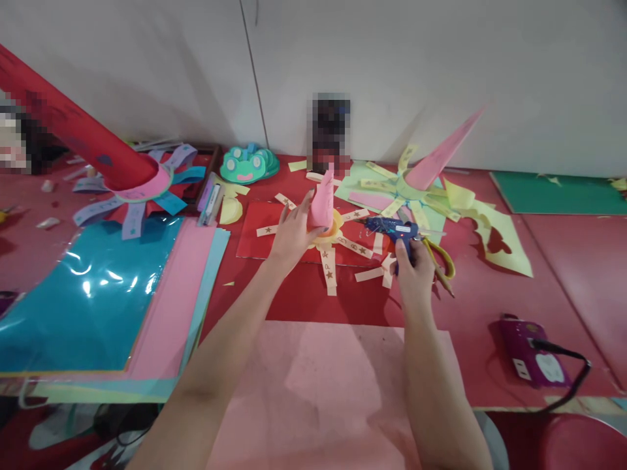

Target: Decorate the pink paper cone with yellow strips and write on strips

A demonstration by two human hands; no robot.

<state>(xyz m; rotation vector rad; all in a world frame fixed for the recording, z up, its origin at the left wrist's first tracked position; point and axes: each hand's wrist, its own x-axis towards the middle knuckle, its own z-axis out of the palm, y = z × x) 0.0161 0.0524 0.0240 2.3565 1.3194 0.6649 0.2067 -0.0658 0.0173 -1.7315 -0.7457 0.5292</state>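
My left hand (292, 230) grips a pink paper cone (323, 199) that stands upright on a yellow ring with star-marked cream strips (329, 266) fanning out around it. My right hand (415, 267) is closed around the handle of a blue glue gun (389, 227), whose nozzle points left toward the cone's base. Under the cone piece lies a sheet of red paper (255, 232). Yellow-handled scissors (441, 258) lie just right of my right hand.
A finished green-and-yellow cone piece (426, 173) lies behind. A red cone with blue and lilac strips (132, 183) is at the left. Blue, pink and green sheets (98, 287) are stacked at left. A pink sheet (333, 385) lies near me, a purple power strip (531, 352) at right.
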